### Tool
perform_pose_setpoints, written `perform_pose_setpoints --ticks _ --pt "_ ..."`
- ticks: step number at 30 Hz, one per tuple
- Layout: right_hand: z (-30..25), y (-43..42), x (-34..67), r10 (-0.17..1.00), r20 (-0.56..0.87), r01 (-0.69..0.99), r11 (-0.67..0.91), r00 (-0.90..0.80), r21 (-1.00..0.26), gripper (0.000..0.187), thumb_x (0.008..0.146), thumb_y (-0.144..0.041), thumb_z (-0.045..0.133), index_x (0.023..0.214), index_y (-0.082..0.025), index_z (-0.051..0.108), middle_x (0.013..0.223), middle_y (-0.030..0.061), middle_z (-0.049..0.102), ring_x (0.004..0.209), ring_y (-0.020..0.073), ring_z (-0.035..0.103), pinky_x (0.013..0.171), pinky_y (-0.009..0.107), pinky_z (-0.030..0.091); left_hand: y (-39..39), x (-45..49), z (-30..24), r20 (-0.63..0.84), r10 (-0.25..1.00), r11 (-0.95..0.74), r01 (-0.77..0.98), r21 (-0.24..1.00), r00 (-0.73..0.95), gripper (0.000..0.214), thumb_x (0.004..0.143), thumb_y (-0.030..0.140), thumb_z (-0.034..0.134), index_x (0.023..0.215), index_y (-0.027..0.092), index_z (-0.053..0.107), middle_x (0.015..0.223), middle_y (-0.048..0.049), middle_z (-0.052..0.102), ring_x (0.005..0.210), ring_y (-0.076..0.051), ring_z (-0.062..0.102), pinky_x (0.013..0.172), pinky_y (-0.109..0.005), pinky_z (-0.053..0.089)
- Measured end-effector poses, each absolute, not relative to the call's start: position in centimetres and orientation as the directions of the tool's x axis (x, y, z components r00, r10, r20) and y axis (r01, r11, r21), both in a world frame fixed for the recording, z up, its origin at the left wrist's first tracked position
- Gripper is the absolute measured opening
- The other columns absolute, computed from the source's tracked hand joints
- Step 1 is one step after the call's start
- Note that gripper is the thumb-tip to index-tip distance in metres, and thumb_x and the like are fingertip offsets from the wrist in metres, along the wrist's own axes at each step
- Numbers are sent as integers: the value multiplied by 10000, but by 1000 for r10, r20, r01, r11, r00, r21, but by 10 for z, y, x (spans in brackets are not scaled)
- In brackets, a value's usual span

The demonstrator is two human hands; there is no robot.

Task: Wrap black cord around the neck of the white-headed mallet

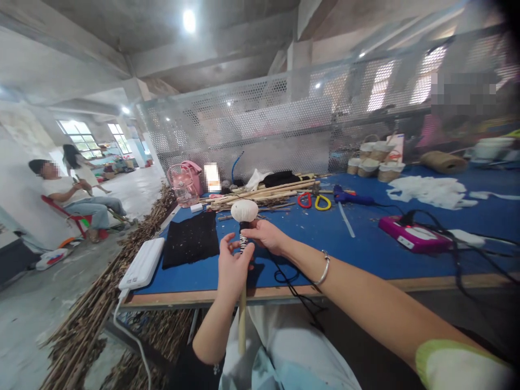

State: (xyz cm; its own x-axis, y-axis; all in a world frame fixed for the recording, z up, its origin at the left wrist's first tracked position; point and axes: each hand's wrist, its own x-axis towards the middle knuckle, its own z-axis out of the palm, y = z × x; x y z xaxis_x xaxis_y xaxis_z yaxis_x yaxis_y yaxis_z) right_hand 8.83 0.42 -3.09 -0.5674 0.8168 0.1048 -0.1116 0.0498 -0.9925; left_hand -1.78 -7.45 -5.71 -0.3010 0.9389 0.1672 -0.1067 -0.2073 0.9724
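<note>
Left hand and right hand both grasp a round-headed wooden stick at the near edge of the blue counter, the left on the lower striped binding, the right just above. It looks light, its shaft stiff, its white head soft; the binding should grip best. Its long axis runs six to twelve o'clock, head at twelve.

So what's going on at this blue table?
A person is holding a wooden stick topped with a rounded white head. The left hand holds it by the lower part of the black-and-white wrapping, and the right hand just under the head. A black cord hangs over the edge of the table.
</note>
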Motion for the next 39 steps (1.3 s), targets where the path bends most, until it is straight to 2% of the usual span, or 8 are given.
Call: perform_pose_setpoints --ticks 4,8,15,21,27,32,36,39 --pt "-28 2 88 827 150 -79 128 -542 -989 271 653 -344 676 732 -127 534 427 -99 376 371 34 255 409 217 184 -74 -18 -59 222 925 -240 -21 971 -309 387 642 350 700 934 156 536 748 -9 571 451 -48 466 344 -149 385" --pt "-27 5 91 830 158 -33 166 -535 -986 325 670 -445 635 692 -136 538 433 -91 378 378 38 261 408 213 178 -74 -22 -57 168 933 -235 -185 954 -318 386 648 359 691 918 145 517 638 22 553 424 -48 449 337 -142 341" --pt "-27 4 92 828 204 -17 228 -523 -973 345 612 -442 670 567 -149 493 397 -94 352 382 38 255 413 217 155 -73 -31 -52 60 965 -164 -410 897 -255 383 621 326 709 896 134 523 771 -33 637 414 -22 431 326 -134 305" --pt "-33 5 86 803 187 -91 165 -565 -982 328 623 -417 675 580 -153 484 380 -100 359 344 30 233 375 205 123 -72 -35 -53 38 981 -142 -584 799 -188 351 594 277 736 847 135 539 746 -27 639 408 -9 415 310 -104 279" --pt "-33 5 87 749 101 -157 -4 -655 -988 324 627 -406 689 635 -164 473 373 -112 337 314 23 170 331 200 71 -77 -37 -51 9 1000 -20 -662 749 -19 274 668 266 676 868 130 548 765 -38 648 363 5 360 282 -99 246" --pt "-34 6 91 679 36 -146 -105 -733 -984 333 630 -402 688 723 -138 508 519 -44 496 339 15 218 335 199 49 -81 -30 -51 -37 993 90 -512 854 113 302 786 380 530 905 102 536 703 -60 633 361 -24 418 318 -136 335" --pt "-39 12 91 738 89 -118 13 -669 -993 318 664 -394 666 635 -147 467 405 -90 360 325 20 195 325 200 68 -75 -21 -52 9 990 -48 -278 959 -140 340 796 398 512 1011 144 439 762 -42 610 445 -67 527 375 -170 429" --pt "-41 15 90 755 114 -114 53 -645 -992 320 672 -395 663 635 -158 452 392 -105 316 317 25 190 315 199 94 -68 -19 -53 154 955 -170 -41 985 -255 452 722 374 616 1075 191 401 743 10 564 408 -59 493 309 -157 374"
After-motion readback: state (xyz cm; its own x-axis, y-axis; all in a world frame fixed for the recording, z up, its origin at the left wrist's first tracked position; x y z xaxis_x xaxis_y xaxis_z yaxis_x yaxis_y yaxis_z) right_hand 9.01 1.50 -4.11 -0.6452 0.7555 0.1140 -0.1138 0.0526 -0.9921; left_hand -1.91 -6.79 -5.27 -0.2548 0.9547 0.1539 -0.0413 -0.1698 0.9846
